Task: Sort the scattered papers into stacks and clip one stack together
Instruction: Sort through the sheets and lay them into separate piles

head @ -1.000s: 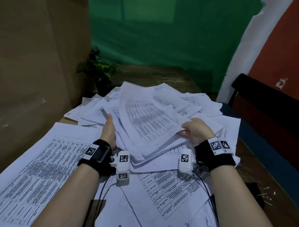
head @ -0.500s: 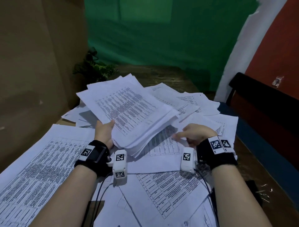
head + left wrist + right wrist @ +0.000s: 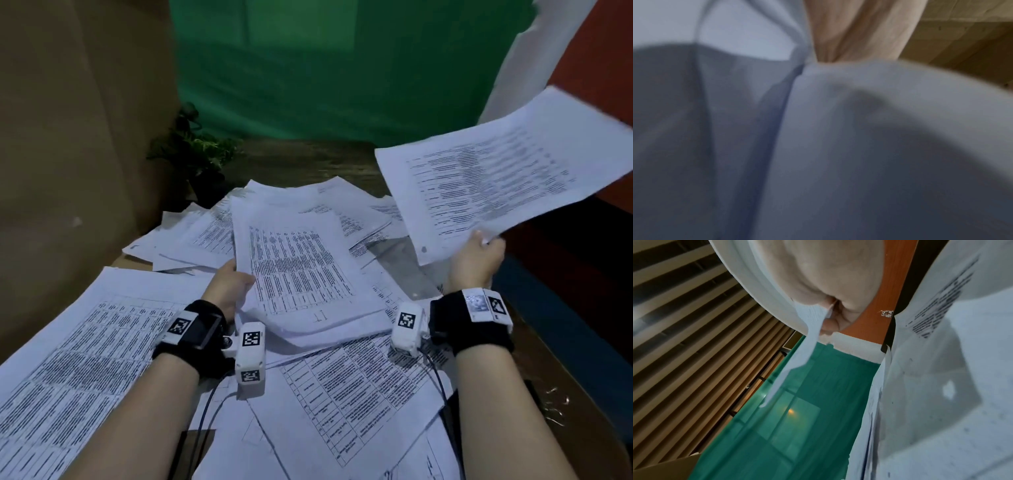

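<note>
White printed papers (image 3: 342, 383) lie scattered over the wooden table. My left hand (image 3: 227, 284) grips the left edge of a gathered stack (image 3: 301, 270) that rests on the pile in the middle. The left wrist view shows only blurred paper (image 3: 879, 129) and a bit of the left hand (image 3: 855, 29). My right hand (image 3: 476, 260) pinches the lower corner of a single sheet (image 3: 489, 178) and holds it up in the air at the right. In the right wrist view, that sheet (image 3: 807, 337) runs out from between the fingers (image 3: 838, 308).
A small potted plant (image 3: 195, 150) stands at the table's far left corner against a brown wall. A green curtain (image 3: 325, 68) hangs behind. A dark chair (image 3: 582, 274) stands at the right. Several metal clips (image 3: 556, 407) lie on the table's right edge.
The stack in my left hand has dropped from tilted up to lying on the pile. My right hand has taken one sheet and lifted it up to the right.
</note>
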